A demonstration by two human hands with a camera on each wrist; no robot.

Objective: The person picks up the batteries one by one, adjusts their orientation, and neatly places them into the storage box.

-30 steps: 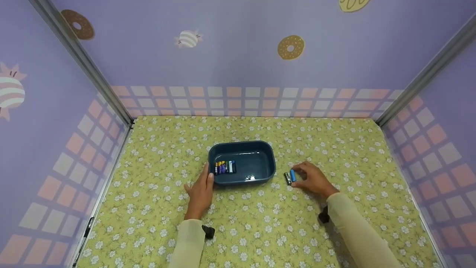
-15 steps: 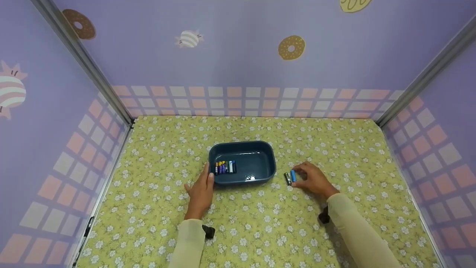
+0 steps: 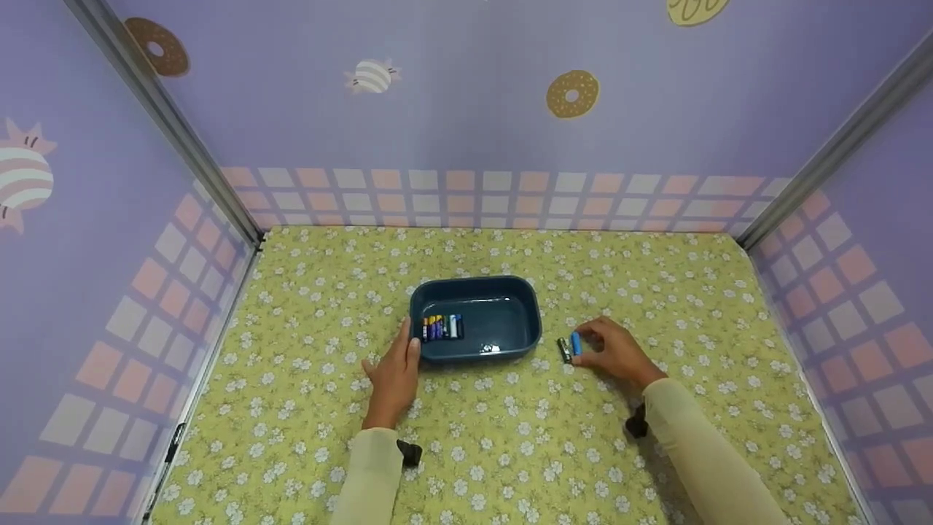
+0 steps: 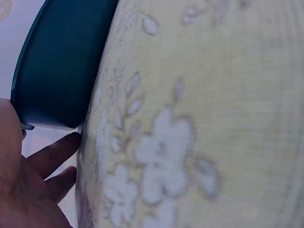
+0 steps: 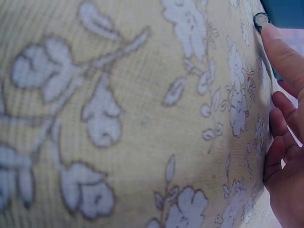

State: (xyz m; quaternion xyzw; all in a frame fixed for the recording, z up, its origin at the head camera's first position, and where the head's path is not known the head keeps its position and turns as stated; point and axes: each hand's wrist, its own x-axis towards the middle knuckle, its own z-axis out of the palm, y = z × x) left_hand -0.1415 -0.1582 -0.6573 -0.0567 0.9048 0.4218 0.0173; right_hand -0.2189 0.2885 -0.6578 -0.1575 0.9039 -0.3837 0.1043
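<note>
A dark teal basin point(image 3: 503, 321) sits mid-table in the head view. Several batteries point(image 3: 442, 327) stand side by side in a row at its left end, in purple, yellow, white and dark colours. My left hand point(image 3: 393, 375) rests against the basin's left wall and near corner, fingers fairly straight; in the left wrist view two fingers point(image 4: 56, 154) extend below the basin wall point(image 4: 59, 66). Right of the basin, my right hand point(image 3: 609, 352) pinches a blue battery point(image 3: 576, 343) between thumb and fingers. A black battery point(image 3: 563, 351) lies close beside it, on the basin side.
A yellow-green flowered cloth point(image 3: 481, 430) covers the table. A purple back wall point(image 3: 466, 124) with a checked lower band closes off the far side, and side walls stand left and right. Dark wrist devices point(image 3: 410, 453) sit at both cuffs.
Almost nothing differs: both hands, the basin and the batteries hold their places, and the whole view has shifted by a few pixels.
</note>
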